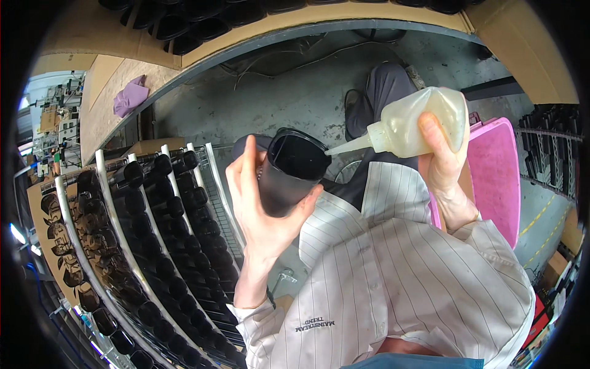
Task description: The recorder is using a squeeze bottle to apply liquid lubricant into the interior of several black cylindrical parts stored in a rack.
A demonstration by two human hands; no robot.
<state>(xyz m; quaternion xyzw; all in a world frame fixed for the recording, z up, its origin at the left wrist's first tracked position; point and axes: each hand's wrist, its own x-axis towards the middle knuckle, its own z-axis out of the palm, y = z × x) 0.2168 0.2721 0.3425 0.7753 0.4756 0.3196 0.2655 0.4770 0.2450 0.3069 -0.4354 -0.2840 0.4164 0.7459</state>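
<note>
My left hand is wrapped round a black, cup-like plastic housing, its open end tilted up and toward the right. In my right hand is a translucent squeeze bottle with a long tapered nozzle, held on its side. The nozzle tip points left and reaches the right rim of the housing; whether it touches I cannot tell. Inside the housing it is dark, and no liquid can be made out.
On the left a rack with white rails holds many black housings. A cardboard box of dark parts stands on the bench ahead. A purple cloth lies on the bench. Beside my right arm is a pink bin.
</note>
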